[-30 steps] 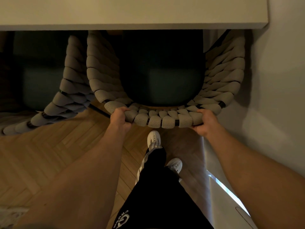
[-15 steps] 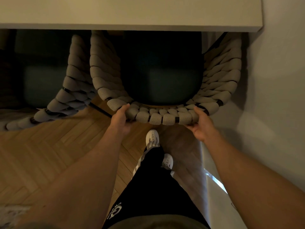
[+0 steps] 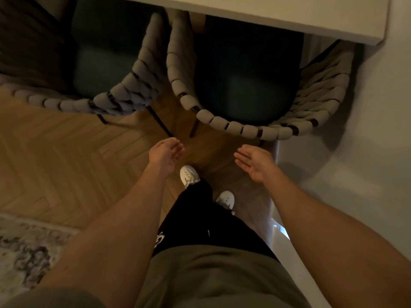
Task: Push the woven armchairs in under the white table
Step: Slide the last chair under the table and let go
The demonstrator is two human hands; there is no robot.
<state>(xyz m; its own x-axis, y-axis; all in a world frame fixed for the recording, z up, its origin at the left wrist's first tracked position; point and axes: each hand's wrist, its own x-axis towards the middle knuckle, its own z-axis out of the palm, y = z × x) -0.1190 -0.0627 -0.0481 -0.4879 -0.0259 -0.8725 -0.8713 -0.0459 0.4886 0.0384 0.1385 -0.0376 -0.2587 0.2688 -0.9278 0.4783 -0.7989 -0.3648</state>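
Note:
Two woven armchairs with thick grey cord backs and dark green seats stand side by side at the white table (image 3: 289,12). The right armchair (image 3: 251,130) has its seat partly under the tabletop, close to the wall. The left armchair (image 3: 124,94) stands beside it, its seat also reaching under the table. My left hand (image 3: 165,155) hangs open below the gap between the chairs, touching nothing. My right hand (image 3: 255,162) is open, palm up, just short of the right chair's back rail and apart from it.
A pale wall (image 3: 367,152) runs along the right, close to the right chair. Herringbone wood floor (image 3: 66,156) spreads to the left. A patterned rug (image 3: 26,245) lies at the lower left. My white shoes (image 3: 189,176) stand behind the chairs.
Both hands have let go of the right chair's back rail and drawn back toward me. The view has swung left and tilted, so the left chair shows more.

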